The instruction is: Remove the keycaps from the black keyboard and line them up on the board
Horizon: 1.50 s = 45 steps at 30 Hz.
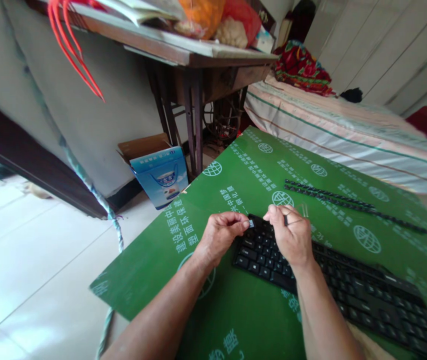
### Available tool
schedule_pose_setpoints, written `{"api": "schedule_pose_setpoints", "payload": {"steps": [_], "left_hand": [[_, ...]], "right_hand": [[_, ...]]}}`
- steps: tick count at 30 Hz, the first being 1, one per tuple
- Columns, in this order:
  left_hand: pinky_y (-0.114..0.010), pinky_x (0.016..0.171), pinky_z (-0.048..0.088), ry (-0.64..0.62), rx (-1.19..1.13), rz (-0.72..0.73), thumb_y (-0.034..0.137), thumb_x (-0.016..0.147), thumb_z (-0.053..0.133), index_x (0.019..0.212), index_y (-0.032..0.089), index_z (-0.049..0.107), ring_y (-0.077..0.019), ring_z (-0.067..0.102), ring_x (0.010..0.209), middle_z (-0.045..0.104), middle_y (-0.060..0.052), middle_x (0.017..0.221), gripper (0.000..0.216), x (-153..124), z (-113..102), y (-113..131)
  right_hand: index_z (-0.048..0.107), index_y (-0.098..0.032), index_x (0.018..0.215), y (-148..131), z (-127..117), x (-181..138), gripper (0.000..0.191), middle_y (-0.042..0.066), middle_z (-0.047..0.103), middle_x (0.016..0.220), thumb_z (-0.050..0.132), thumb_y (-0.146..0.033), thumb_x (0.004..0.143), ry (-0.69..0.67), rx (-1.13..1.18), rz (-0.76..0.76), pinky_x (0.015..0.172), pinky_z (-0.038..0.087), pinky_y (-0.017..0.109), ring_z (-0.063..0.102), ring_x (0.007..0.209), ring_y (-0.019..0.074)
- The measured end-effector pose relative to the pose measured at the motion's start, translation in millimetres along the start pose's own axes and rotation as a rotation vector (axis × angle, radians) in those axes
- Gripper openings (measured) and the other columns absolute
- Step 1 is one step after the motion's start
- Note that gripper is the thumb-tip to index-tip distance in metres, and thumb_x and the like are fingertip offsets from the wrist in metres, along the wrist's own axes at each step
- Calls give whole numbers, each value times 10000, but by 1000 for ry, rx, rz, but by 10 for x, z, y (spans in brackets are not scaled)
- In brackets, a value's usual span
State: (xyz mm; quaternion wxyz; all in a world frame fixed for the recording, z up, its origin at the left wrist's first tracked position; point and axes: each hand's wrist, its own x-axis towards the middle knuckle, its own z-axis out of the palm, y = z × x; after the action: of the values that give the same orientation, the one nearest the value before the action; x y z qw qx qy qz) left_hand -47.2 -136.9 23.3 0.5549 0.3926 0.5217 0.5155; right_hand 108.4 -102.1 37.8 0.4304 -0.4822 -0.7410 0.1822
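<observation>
A black keyboard (pixel 363 295) lies slantwise on the green board (pixel 258 320). Above its far left corner, my left hand (pixel 223 232) pinches a small pale-blue piece (pixel 251 223) between thumb and forefinger; its kind is too small to tell. My right hand (pixel 290 232) is closed over the keyboard's left part, a dark ring on one finger. Whatever it may hold is hidden in the fingers. Just beyond its knuckles shows a thin clear loop (pixel 305 210); whether the hand holds it I cannot tell.
Two long black twisted strips (pixel 348 201) lie beyond the keyboard. A blue carton (pixel 163 177) stands on the floor left of the board. Behind are a wooden table (pixel 194 60) with bags on top and a bed (pixel 348 130). A cloth-wrapped cord (pixel 86 177) hangs at left.
</observation>
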Motion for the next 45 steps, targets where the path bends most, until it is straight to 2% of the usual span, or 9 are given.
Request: {"api": "schedule_pose_setpoints", "payload": {"steps": [3,5,8,14,19,22,27,31,45], "left_hand": [[-205,509,337,2,-37,-8,236,650,665,680,145,687,-65,415,490,571,38,546,99,-2,-6,0],[-203,511,335,-8,-57,-13,237,651,667,710,142,691,-69,435,507,586,31,566,114,-1,-13,-13],[-195,506,333,-23,-71,-16,236,657,665,733,135,684,-68,446,514,589,25,580,128,2,-23,-23],[-188,488,346,8,-71,-34,236,628,685,816,149,647,-74,465,514,588,32,599,211,18,-34,7],[-194,479,359,27,-64,-35,279,600,707,840,146,648,-87,495,524,611,16,623,281,33,-5,37],[-194,457,343,110,-33,-51,299,572,716,827,142,649,-93,497,514,619,13,618,307,42,12,45],[-196,448,322,152,47,-85,332,568,711,775,145,655,-93,475,480,585,37,539,284,45,24,66],[-206,442,333,174,91,-72,343,563,704,751,151,672,-105,483,467,586,28,513,270,57,28,61],[-208,434,336,212,137,-96,339,565,695,735,168,684,-110,469,458,571,34,490,242,81,41,80]], "right_hand": [[644,-174,863,-46,-54,8,232,24,662,691,446,-292,882,-192,-3,-68,636,453,229,606,619,128],[617,-189,1035,-57,-48,-6,234,21,688,777,454,-233,873,-307,35,-98,637,464,216,623,628,119],[623,-215,1056,-49,1,-33,247,37,697,908,540,-219,824,-372,16,-145,676,475,224,646,728,143],[655,-256,940,-61,87,-44,182,17,707,832,602,-195,777,-379,-76,-153,659,460,231,641,697,156],[664,-250,851,-27,13,28,111,-12,678,701,609,-229,756,-381,-108,-92,576,411,211,594,604,129],[665,-225,804,211,-78,198,106,-37,615,610,611,-272,726,-347,-82,6,499,365,193,529,532,105],[646,-157,774,875,-183,619,177,-75,485,456,631,-282,649,-261,6,299,433,321,186,454,410,89],[648,-153,774,1217,-174,817,185,-73,488,421,633,-278,638,-235,-6,341,416,303,182,445,384,87],[665,-160,814,1422,-78,869,216,-67,513,449,624,-277,637,-157,-23,399,385,326,184,476,374,95]]}}
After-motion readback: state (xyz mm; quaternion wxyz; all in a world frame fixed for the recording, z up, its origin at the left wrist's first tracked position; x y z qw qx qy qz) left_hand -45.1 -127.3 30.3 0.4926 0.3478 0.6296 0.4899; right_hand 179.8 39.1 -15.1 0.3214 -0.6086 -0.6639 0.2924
